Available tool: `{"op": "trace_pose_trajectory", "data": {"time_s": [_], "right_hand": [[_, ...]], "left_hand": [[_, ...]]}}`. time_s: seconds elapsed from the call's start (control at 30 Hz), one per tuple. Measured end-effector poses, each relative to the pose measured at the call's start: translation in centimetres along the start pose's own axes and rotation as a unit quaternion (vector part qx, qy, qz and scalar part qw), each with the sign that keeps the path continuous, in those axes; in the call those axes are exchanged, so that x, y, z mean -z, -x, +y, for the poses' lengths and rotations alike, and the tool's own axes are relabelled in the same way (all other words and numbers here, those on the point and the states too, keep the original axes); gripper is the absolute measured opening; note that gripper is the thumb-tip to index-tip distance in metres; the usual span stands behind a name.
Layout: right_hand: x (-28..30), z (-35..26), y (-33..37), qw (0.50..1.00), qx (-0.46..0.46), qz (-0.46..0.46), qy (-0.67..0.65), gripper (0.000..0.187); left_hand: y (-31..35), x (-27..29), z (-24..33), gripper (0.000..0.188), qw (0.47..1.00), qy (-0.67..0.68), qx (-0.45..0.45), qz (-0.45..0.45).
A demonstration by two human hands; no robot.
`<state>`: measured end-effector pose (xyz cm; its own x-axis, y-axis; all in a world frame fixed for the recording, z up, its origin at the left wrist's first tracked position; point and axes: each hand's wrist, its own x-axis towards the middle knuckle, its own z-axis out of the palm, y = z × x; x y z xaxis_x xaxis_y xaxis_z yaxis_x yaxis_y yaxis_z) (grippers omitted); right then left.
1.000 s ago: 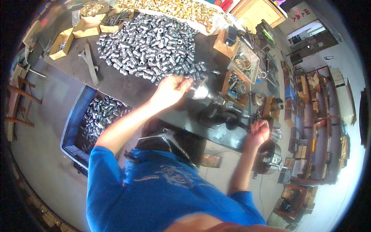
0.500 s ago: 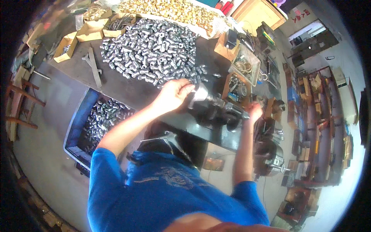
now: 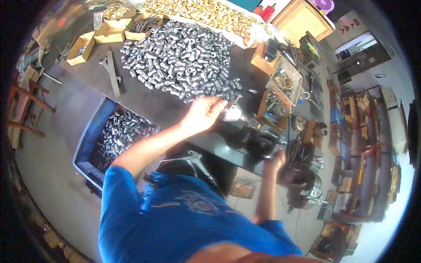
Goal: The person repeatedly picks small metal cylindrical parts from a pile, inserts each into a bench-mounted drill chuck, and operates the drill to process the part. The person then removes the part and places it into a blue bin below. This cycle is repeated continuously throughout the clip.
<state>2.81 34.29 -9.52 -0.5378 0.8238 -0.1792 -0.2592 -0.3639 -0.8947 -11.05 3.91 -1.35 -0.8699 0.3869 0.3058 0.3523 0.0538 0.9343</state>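
Note:
A small bench machine with a round metal chuck (image 3: 233,114) stands at the table's near edge. From the chuck, a metal shaft assembly (image 3: 263,129) runs off to the right. My left hand (image 3: 205,113) is closed at the chuck's left side, thumb and forefinger pinched together; whatever lies between them is too small to make out. Past the shaft's right end, my right hand (image 3: 276,159) has its fingers curled by the machine's near side. What it grips is hidden. Behind the left hand spreads a big heap of silvery metal fittings (image 3: 184,57).
A blue bin (image 3: 90,127) of similar fittings is below the table at left. Brass-coloured parts (image 3: 206,15) lie at the back. Small cardboard boxes (image 3: 109,31), a flat metal tool (image 3: 113,74) and a box of hardware (image 3: 274,109) flank the heap. A motor (image 3: 302,186) stands at right.
My right hand has swung down and toward me from beside the shaft's right end. The left hand stays at the chuck. The whole view has shifted slightly.

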Motion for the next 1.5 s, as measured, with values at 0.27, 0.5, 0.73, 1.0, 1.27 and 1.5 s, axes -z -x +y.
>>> {"op": "trace_pose_trajectory", "data": {"time_s": [0.27,0.5,0.73,1.0,1.27,1.5], "right_hand": [[-2.8,-0.9,2.0,0.998,-0.04,-0.039,-0.005,0.016],[0.0,1.9,-5.8,0.983,0.098,-0.074,0.139,0.018],[-3.9,-0.8,-5.4,0.946,0.212,-0.171,0.175,0.017],[-0.6,-0.4,0.0,0.996,-0.03,-0.072,0.032,0.011],[0.4,-2.2,4.0,0.998,0.008,-0.053,-0.02,0.017],[-0.2,-5.1,6.2,0.991,0.031,-0.129,0.009,0.015]], "left_hand": [[0.7,0.6,0.3,0.035,0.994,0.055,0.094,-0.025],[0.2,-0.1,1.8,0.015,0.994,-0.09,-0.045,0.05],[0.1,0.6,1.4,0.027,0.995,-0.091,-0.027,0.029],[-0.3,-0.2,1.0,0.037,0.991,-0.128,-0.027,0.04],[-0.4,-0.9,0.9,0.032,0.995,-0.052,-0.044,0.068],[-0.1,0.2,1.3,0.036,0.981,-0.133,-0.111,0.087]]}}
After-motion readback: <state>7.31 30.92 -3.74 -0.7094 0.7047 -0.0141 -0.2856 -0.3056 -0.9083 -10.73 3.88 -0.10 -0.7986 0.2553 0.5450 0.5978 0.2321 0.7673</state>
